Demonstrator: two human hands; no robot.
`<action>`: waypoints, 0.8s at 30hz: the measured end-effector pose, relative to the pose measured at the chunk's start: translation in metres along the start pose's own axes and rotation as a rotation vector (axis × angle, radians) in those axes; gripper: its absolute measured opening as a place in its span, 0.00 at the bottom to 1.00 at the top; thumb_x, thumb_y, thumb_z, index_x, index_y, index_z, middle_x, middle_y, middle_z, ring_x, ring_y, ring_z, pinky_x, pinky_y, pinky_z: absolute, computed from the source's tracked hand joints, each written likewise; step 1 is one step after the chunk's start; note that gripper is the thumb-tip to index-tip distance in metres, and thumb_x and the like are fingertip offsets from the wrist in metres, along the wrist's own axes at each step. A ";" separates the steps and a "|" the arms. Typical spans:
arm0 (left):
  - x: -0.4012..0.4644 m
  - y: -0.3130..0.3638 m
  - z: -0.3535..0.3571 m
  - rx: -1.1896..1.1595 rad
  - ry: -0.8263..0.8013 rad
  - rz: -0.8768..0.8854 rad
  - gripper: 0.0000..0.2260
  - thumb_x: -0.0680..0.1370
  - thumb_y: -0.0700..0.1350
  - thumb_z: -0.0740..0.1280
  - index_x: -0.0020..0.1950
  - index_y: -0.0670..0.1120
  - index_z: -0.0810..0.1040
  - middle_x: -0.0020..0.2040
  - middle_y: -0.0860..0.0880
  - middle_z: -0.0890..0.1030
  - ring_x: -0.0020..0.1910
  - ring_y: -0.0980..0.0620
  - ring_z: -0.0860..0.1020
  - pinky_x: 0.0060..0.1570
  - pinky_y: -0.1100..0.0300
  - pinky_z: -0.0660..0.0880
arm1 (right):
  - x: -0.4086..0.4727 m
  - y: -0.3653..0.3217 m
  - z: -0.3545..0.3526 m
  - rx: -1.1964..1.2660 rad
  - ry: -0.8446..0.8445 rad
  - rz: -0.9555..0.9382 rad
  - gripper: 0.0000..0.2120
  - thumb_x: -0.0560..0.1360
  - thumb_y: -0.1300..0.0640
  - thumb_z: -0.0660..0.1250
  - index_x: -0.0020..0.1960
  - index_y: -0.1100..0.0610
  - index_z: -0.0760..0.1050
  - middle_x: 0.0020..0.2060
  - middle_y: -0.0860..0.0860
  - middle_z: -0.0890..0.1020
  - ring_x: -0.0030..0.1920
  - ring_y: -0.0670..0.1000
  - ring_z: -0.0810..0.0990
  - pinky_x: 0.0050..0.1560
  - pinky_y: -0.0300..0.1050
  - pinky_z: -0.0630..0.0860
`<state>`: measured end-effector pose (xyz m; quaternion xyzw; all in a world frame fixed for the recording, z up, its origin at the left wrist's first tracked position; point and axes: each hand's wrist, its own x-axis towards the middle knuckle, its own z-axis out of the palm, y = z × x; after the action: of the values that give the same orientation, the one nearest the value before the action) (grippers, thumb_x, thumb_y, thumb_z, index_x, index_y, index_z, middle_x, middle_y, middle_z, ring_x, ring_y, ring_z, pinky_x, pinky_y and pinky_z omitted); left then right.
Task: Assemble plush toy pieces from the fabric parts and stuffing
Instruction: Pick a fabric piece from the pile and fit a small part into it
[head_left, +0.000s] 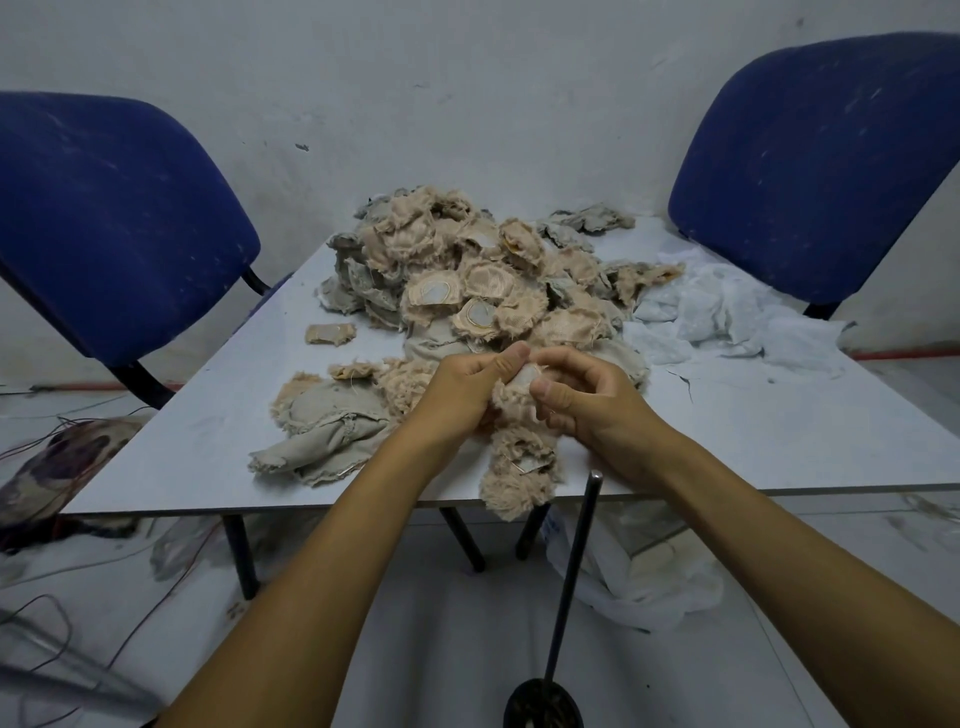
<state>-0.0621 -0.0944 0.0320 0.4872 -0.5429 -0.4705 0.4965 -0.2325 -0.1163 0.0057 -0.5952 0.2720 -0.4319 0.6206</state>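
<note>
Hands: left (470, 387), right (582, 397) pinch plush piece (519, 410) | seam hidden

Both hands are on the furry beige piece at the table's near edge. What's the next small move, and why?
Probably spread the opening wider. The left hand and right hand pinch the furry beige piece at a pale patch between the thumbs, and its lower part hangs over the table edge. No stuffing is in either hand, so widening the gap likely comes before reaching for the white stuffing.
</note>
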 end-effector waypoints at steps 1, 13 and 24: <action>0.000 -0.001 0.000 0.006 0.004 0.000 0.23 0.72 0.60 0.69 0.45 0.38 0.84 0.42 0.29 0.81 0.39 0.39 0.80 0.45 0.43 0.77 | 0.000 -0.001 0.000 -0.002 0.013 0.011 0.11 0.69 0.52 0.77 0.51 0.47 0.84 0.40 0.47 0.83 0.41 0.48 0.80 0.43 0.40 0.77; -0.003 0.005 0.009 -0.145 0.088 -0.051 0.29 0.70 0.66 0.64 0.43 0.39 0.77 0.40 0.37 0.74 0.37 0.43 0.70 0.35 0.54 0.66 | 0.004 -0.002 0.028 0.336 0.021 0.118 0.06 0.71 0.55 0.72 0.35 0.52 0.80 0.30 0.49 0.70 0.30 0.46 0.69 0.32 0.39 0.73; -0.002 0.005 -0.017 -0.324 -0.276 -0.049 0.06 0.75 0.38 0.70 0.47 0.39 0.74 0.40 0.45 0.80 0.39 0.48 0.79 0.36 0.57 0.73 | 0.006 -0.004 0.027 0.062 0.325 -0.075 0.07 0.76 0.55 0.71 0.39 0.52 0.81 0.33 0.49 0.81 0.34 0.44 0.80 0.33 0.36 0.76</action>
<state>-0.0450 -0.0924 0.0378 0.3452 -0.5111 -0.6258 0.4775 -0.2078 -0.1073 0.0145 -0.5078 0.3330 -0.5535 0.5700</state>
